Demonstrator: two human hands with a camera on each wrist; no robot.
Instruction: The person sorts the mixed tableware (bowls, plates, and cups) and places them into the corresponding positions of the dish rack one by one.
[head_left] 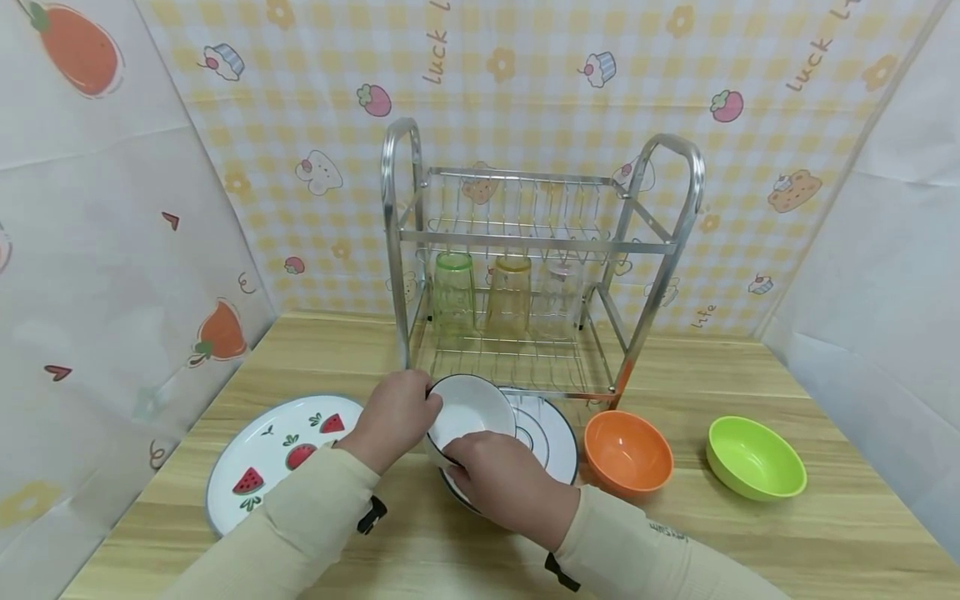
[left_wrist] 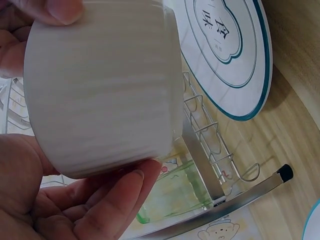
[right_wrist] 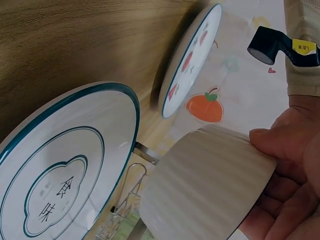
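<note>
A white bowl (head_left: 471, 407) with a thin dark rim is held tilted between both hands. My left hand (head_left: 397, 417) grips its left rim, and my right hand (head_left: 513, 483) pinches the near rim. In the right wrist view, the bowl's ribbed outer wall (right_wrist: 210, 185) shows, with the left hand (right_wrist: 292, 175) curled on its edge. A white plate (head_left: 551, 433) with a dark teal rim lies under the bowl, partly hidden by it. Chinese characters mark the plate's middle (left_wrist: 215, 30) in the left wrist view.
A two-tier metal dish rack (head_left: 536, 243) stands behind. Its lower tier holds green (head_left: 454, 292), yellow (head_left: 510, 296) and clear (head_left: 558, 300) glasses. Orange (head_left: 628, 454) and lime green (head_left: 753, 458) bowls sit right; a fruit-patterned oval plate (head_left: 281, 442) lies left.
</note>
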